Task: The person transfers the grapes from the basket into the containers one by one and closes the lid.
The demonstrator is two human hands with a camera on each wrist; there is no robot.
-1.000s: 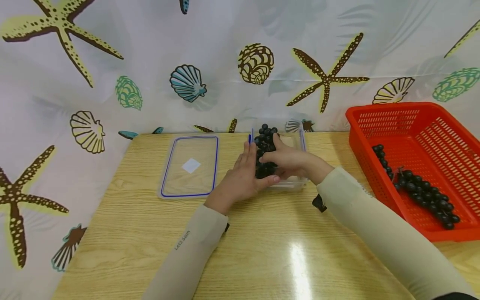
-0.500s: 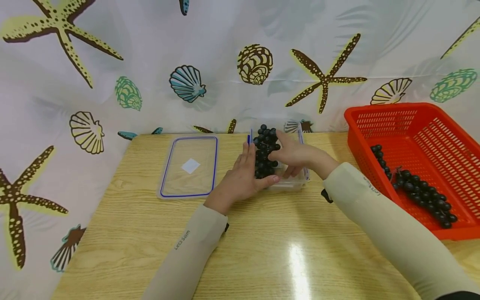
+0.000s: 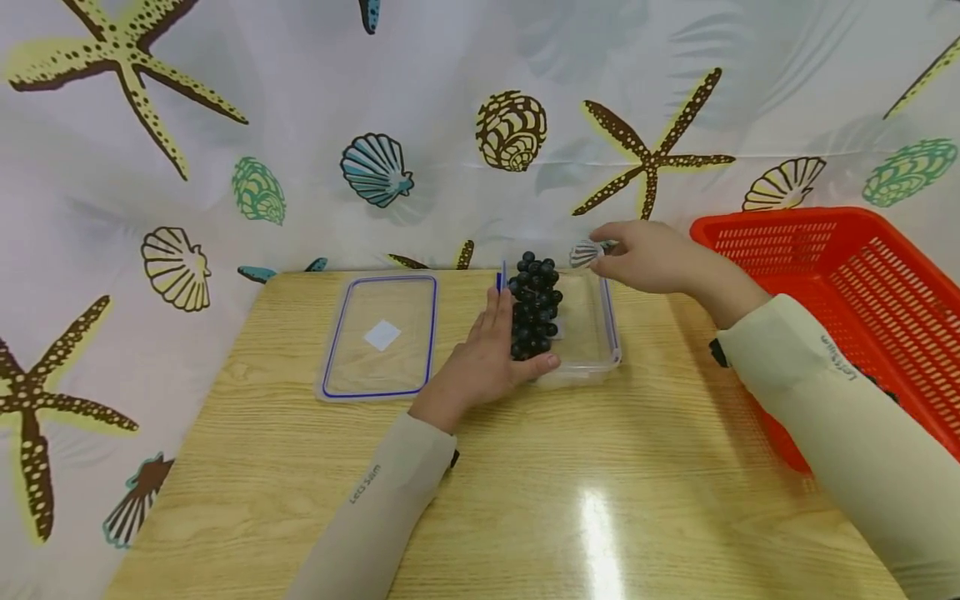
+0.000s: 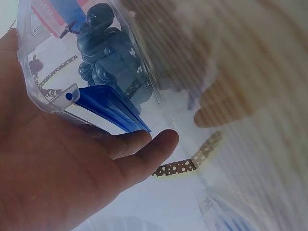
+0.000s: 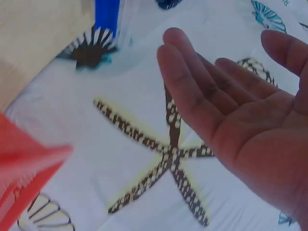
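A bunch of dark grapes [image 3: 534,304] lies along the left side of a clear plastic container [image 3: 587,333], seen through its wall in the left wrist view. My left hand [image 3: 483,350] rests at the container's near left corner, its fingers straight along the left wall by a blue clip flap [image 4: 108,106] and its thumb across the front. My right hand [image 3: 652,257] is raised past the container's far right corner and holds nothing. In the right wrist view, the right hand's palm [image 5: 260,139] shows with fingers extended and thumb apart.
A clear lid with a blue seal [image 3: 378,337] lies left of the container. At the right stands a red plastic basket [image 3: 810,250], grapes in it mostly hidden behind my right sleeve. A shell-and-starfish patterned cloth [image 3: 442,75] hangs behind the wooden table [image 3: 525,500].
My right hand has let go of the grapes, lifted out of the container and moved right toward the basket. My left hand has stayed at the container.
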